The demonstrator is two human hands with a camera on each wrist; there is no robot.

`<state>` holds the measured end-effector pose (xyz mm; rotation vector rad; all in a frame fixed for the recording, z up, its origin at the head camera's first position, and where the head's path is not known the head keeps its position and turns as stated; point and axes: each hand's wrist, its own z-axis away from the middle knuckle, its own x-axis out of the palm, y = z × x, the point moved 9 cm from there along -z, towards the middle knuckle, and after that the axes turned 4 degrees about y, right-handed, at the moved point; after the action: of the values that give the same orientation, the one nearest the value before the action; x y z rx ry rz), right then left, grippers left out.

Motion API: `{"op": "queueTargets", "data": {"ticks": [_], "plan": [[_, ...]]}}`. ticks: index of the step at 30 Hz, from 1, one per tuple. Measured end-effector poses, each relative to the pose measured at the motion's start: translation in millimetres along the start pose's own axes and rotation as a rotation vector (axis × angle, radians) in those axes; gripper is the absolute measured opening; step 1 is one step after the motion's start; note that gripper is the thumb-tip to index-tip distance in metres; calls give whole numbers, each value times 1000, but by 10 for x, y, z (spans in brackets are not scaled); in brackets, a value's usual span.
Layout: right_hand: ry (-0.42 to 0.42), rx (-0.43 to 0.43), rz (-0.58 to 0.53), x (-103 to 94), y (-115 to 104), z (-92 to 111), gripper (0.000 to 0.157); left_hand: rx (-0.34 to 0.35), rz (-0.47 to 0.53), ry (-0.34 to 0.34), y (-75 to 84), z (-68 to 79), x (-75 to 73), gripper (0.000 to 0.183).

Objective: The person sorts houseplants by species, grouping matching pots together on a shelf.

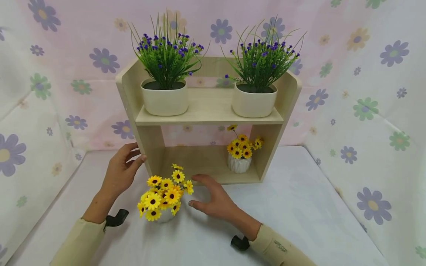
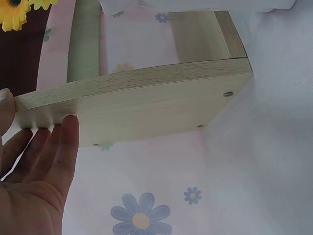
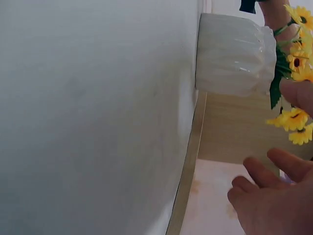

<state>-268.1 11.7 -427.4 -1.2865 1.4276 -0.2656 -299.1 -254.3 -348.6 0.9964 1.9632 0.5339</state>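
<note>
A small wooden shelf (image 1: 209, 122) with two levels stands on the white cloth. My left hand (image 1: 124, 166) touches the outer face of its left side panel, the thumb near the front edge; the left wrist view shows the fingers (image 2: 68, 142) lying nearly straight against the wood. In front of the shelf is a white ribbed pot (image 3: 237, 54) of yellow artificial flowers (image 1: 163, 195), upright on the cloth. Just right of these flowers hovers my right hand (image 1: 216, 199), thumb and fingers spread apart, holding nothing. The flowers hide most of that pot in the head view.
On the upper board stand two cream planters, one left (image 1: 165, 99) and one right (image 1: 254, 101), with grassy purple-flowered plants. A second white pot (image 1: 239, 165) of yellow flowers sits on the lower board at the right. Flower-patterned cloth (image 1: 366, 74) hangs behind and at both sides.
</note>
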Motion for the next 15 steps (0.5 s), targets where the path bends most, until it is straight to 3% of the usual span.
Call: {"op": "queueTargets", "data": {"ticks": [7,11,15], "plan": [[-147,-79,6,260,-116,-91,82,-14,-1,3,13,-2,-6,51],[-219,-62,-18,384,-125,-114,92,-13,1,2,-2,6,-2,51],[-263,-42,-54,475,-136,-128,90,-11,5,0,-13,-2,5,52]]}}
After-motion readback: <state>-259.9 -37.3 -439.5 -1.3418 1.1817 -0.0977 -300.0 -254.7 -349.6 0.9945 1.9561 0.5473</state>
